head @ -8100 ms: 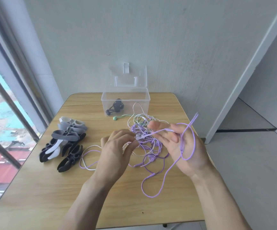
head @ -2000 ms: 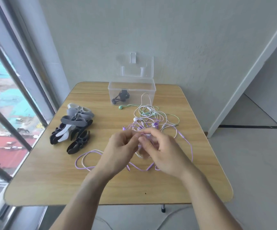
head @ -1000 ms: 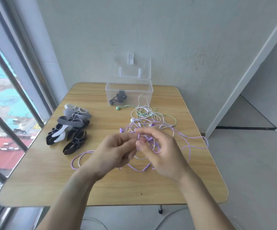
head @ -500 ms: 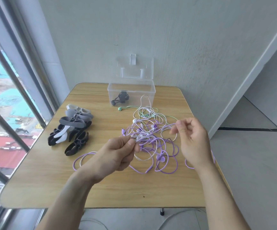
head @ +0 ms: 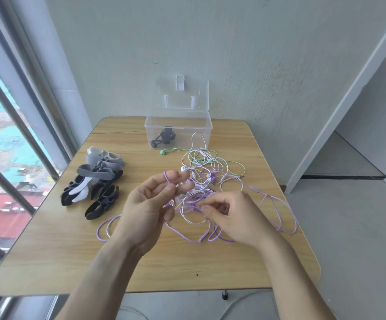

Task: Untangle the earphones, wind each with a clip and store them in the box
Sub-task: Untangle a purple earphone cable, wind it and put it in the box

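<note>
A tangle of purple, white and green earphones (head: pixel 207 179) lies in the middle of the wooden table (head: pixel 55 257). My left hand (head: pixel 148 206) is raised palm-up, a purple cord looped over its index fingertip, fingers loosely curled round strands. My right hand (head: pixel 231 215) pinches purple and white cords at the near side of the tangle. A loose purple cord (head: pixel 277 211) trails right. The clear plastic box (head: pixel 178 128) stands open at the back with one black wound earphone (head: pixel 164 138) inside. Grey, black and white clips (head: pixel 94 183) are piled at the left.
A green earbud (head: pixel 163 152) lies just in front of the box. The wall is right behind the table. A window with bars runs along the left. The table's right edge drops to a grey floor.
My right hand has come back from the right to the near side of the tangle. My left hand has turned palm-up and lifted a purple loop on its index finger.
</note>
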Demonstrator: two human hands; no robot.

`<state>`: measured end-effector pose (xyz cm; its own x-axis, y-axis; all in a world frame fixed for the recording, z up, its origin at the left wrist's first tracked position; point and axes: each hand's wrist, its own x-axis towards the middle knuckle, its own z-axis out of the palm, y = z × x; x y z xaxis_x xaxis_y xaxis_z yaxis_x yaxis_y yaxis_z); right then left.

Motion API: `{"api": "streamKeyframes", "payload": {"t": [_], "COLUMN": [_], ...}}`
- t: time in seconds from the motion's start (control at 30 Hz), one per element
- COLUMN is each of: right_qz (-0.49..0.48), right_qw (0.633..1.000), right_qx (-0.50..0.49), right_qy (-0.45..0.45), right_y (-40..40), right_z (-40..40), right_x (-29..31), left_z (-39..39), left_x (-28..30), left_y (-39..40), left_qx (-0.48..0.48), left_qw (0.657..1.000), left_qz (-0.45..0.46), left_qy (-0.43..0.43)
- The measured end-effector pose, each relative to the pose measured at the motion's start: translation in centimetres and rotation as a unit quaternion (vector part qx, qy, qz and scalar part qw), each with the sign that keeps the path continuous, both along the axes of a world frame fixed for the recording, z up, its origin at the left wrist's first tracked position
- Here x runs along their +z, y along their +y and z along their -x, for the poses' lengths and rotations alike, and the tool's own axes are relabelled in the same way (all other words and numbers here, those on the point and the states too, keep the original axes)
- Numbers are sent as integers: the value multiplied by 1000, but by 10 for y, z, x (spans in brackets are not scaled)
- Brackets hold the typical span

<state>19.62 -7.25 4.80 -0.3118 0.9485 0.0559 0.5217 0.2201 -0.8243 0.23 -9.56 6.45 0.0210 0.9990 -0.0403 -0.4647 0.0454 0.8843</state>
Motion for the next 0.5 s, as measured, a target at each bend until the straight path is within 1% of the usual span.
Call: {"api": "streamKeyframes", "payload": {"t": [0.07,0.17,0.3,0.37,0.5], "right_qz": [10,8,37,42,29], "right_qw": [1000,999,997,998,999], "right_qx": [19,36,59,43,12], "right_qy": [-5,-22,-26,-26,-38], "right_y": [-5,-9,-11,-9,-6], "right_z": [9,19,17,12,6], "right_x": [0,0,6,6,5], "left_z": [-1,-4,-6,-7,-11], "left_x": [-2,-4,-7,-8,-4], "left_y": [1,2,2,1,-2], "left_qx": [26,24,27,21,-26], "left_qw": [1000,999,998,997,996], "left_qz": [14,23,22,27,63], "left_qy": [-9,-8,45,64,49]}}
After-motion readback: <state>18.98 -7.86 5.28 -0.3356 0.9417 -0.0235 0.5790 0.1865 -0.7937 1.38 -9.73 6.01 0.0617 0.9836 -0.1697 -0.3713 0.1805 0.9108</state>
